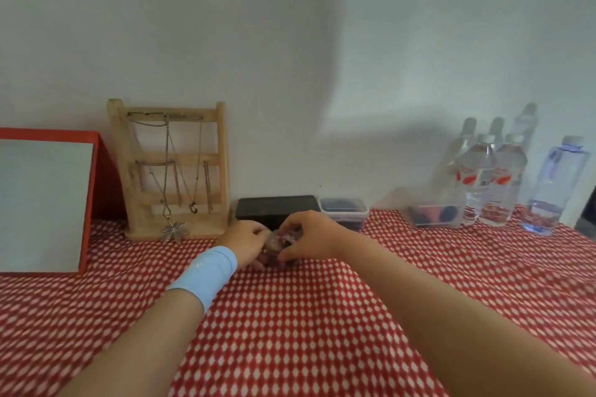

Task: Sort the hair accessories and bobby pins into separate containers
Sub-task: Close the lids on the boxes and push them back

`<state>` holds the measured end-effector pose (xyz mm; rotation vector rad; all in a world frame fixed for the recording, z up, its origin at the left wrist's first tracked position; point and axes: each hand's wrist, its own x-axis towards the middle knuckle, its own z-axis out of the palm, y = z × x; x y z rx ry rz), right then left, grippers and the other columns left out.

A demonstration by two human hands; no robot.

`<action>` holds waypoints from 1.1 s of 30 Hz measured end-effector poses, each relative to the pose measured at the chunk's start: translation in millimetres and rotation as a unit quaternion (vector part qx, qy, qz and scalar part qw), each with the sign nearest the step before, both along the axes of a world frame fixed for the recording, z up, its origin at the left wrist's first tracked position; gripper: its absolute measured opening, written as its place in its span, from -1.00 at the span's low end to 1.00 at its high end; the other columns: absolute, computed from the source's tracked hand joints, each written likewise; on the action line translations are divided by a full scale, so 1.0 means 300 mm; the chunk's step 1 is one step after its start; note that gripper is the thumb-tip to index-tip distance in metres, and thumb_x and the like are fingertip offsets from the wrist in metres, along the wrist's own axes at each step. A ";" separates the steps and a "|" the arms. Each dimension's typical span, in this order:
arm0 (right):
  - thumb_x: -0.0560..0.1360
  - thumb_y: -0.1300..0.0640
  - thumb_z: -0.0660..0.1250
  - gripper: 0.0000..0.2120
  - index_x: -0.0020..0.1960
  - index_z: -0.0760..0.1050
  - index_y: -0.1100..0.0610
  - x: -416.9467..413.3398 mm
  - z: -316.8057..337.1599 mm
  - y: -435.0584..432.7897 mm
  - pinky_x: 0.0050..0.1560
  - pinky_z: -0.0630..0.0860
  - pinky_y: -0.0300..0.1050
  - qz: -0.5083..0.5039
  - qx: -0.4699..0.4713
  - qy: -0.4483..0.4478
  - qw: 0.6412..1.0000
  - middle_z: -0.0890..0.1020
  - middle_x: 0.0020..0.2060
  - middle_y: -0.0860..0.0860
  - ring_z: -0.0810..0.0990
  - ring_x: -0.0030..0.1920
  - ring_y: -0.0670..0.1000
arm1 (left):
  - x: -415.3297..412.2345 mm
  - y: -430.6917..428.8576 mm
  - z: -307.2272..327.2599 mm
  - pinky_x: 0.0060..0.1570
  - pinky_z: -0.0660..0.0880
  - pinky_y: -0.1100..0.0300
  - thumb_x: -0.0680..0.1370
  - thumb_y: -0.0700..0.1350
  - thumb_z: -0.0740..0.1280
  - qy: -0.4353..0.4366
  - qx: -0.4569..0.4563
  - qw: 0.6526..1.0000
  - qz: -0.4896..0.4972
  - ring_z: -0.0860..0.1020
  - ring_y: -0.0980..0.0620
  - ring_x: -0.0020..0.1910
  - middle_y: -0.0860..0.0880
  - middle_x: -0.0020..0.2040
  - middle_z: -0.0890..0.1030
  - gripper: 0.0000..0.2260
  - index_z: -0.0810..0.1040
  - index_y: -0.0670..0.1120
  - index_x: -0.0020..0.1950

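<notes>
Both hands (left hand [246, 240], right hand [311, 237]) grip one small clear container [280, 243], one black box [277, 208] just behind.

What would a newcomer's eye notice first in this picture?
Probably the red-and-white tablecloth, which fills the lower half. At its centre the left hand and right hand grip a small clear container together. A wooden necklace stand is by the wall at left; water bottles stand far right.

cloth, wood, metal, plastic

matt woven tablecloth [290, 316]. far left, a rough bare-wood jewellery stand [222, 151] hung with shiny metal chains [166, 155]. black box [277, 203] is matt plastic; the lidded tub [343, 208], small tub [276, 243] and water bottles [477, 177] are glossy clear plastic. wristband [209, 271]: soft cloth.
</notes>
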<state>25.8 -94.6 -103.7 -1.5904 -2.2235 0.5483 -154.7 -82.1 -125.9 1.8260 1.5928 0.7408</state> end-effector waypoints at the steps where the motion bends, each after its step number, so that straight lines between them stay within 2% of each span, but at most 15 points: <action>1: 0.34 -0.07 0.59 -0.51 0.24 0.57 -0.11 0.031 0.002 -0.006 0.08 0.49 -0.18 -0.003 -0.006 0.002 1.000 0.58 0.08 -0.17 0.56 0.05 -0.12 | 0.028 0.002 0.001 -0.07 0.65 0.03 0.65 -0.06 0.20 0.001 0.001 1.000 -0.009 0.70 0.00 -0.27 -0.02 -0.11 0.69 -0.79 0.63 -0.04 0.10; 4: 0.32 -0.09 0.60 -0.50 0.23 0.56 -0.14 0.101 0.002 -0.013 0.17 0.53 -0.13 -0.011 -0.013 -0.003 1.000 0.58 0.06 -0.21 0.55 0.05 -0.17 | 0.093 0.005 0.006 -0.11 0.65 0.11 0.62 -0.10 0.27 0.022 0.006 0.999 -0.033 0.69 0.01 -0.21 -0.03 -0.11 0.69 -0.81 0.65 -0.05 0.13; 7: 0.30 -0.11 0.62 -0.45 0.24 0.57 -0.13 0.136 -0.014 -0.010 0.19 0.52 -0.14 -0.022 -0.009 0.004 1.000 0.60 0.10 -0.20 0.56 0.09 -0.15 | 0.121 0.013 0.004 0.09 0.60 0.06 0.61 -0.08 0.29 0.067 0.018 0.996 -0.050 0.65 0.02 -0.06 -0.01 0.01 0.67 -0.79 0.61 -0.03 0.21; 10: 0.31 -0.10 0.63 -0.43 0.28 0.58 -0.08 0.141 -0.034 -0.006 0.16 0.49 -0.19 -0.020 -0.008 0.012 1.000 0.60 0.12 -0.18 0.56 0.10 -0.14 | 0.121 0.007 0.004 0.19 0.50 0.15 0.61 -0.07 0.30 0.088 0.042 0.993 -0.073 0.59 0.04 0.07 0.01 0.11 0.63 -0.71 0.52 0.01 0.33; 12: 0.34 -0.13 0.59 -0.45 0.29 0.57 -0.07 0.140 -0.040 -0.002 0.18 0.49 -0.17 -0.019 -0.015 0.016 1.000 0.61 0.14 -0.15 0.57 0.11 -0.12 | 0.119 0.001 0.005 0.27 0.39 0.17 0.63 -0.05 0.26 0.136 0.066 0.984 -0.094 0.54 0.04 0.22 0.02 0.24 0.60 -0.71 0.54 0.02 0.34; 14: 0.45 -0.18 0.49 -0.55 0.28 0.56 -0.07 0.137 -0.041 -0.002 0.23 0.50 -0.10 -0.019 -0.036 0.037 0.998 0.61 0.15 -0.13 0.57 0.14 -0.09 | 0.118 -0.005 0.012 0.26 0.38 0.17 0.64 0.00 0.23 0.167 0.080 0.977 -0.105 0.53 0.05 0.21 0.04 0.23 0.60 -0.72 0.56 0.04 0.32; 16: 0.57 -0.14 0.35 -0.64 0.32 0.53 -0.05 0.139 -0.050 -0.004 0.28 0.49 -0.06 -0.020 -0.040 0.043 0.998 0.61 0.20 -0.09 0.57 0.18 -0.07 | 0.122 -0.008 0.015 0.17 0.41 0.21 0.64 0.05 0.23 0.181 0.078 0.973 -0.117 0.54 0.09 0.09 0.07 0.12 0.61 -0.72 0.58 0.06 0.29; 19: 0.63 -0.12 0.27 -0.61 0.43 0.43 -0.09 0.145 -0.077 -0.024 0.31 0.40 -0.10 -0.014 -0.028 0.022 0.999 0.55 0.33 -0.07 0.51 0.30 -0.04 | 0.123 -0.006 0.007 0.10 0.38 0.23 0.62 0.07 0.24 0.190 0.069 0.970 -0.134 0.51 0.13 0.00 0.15 -0.04 0.54 -0.74 0.60 0.09 0.25; 23: 0.66 -0.11 0.20 -0.57 0.52 0.35 -0.09 0.146 -0.106 -0.045 0.40 0.35 -0.02 -0.016 -0.014 -0.002 1.000 0.51 0.40 -0.03 0.47 0.37 0.02 | 0.129 -0.004 0.006 0.23 0.41 0.15 0.61 0.07 0.26 0.189 0.062 0.972 -0.127 0.54 0.04 0.16 0.04 0.17 0.58 -0.71 0.56 0.05 0.31; 28: 0.61 -0.16 0.28 -0.59 0.43 0.48 -0.11 0.139 -0.057 -0.051 0.35 0.39 -0.01 0.002 -0.009 -0.026 1.000 0.50 0.31 -0.04 0.48 0.28 0.00 | 0.150 -0.007 0.010 0.31 0.42 0.13 0.59 0.01 0.33 0.166 0.074 0.978 -0.103 0.52 0.00 0.25 -0.03 0.33 0.49 -0.61 0.47 -0.05 0.40; 31: 0.51 -0.13 0.43 -0.55 0.37 0.53 -0.09 0.140 -0.072 -0.050 0.17 0.43 -0.14 0.013 -0.001 -0.023 1.000 0.53 0.12 -0.11 0.51 0.10 -0.08 | 0.150 -0.009 -0.006 0.29 0.39 0.13 0.59 0.00 0.33 0.159 0.076 0.980 -0.095 0.51 0.00 0.25 -0.01 0.30 0.53 -0.65 0.51 -0.02 0.37; 33: 0.47 -0.10 0.49 -0.50 0.38 0.53 -0.08 0.139 -0.093 -0.048 0.17 0.47 -0.14 0.000 0.025 -0.012 1.000 0.55 0.13 -0.10 0.53 0.10 -0.06 | 0.148 -0.007 0.004 0.26 0.39 0.15 0.59 -0.01 0.33 0.164 0.074 0.979 -0.097 0.53 0.01 0.22 0.00 0.26 0.56 -0.68 0.53 -0.01 0.34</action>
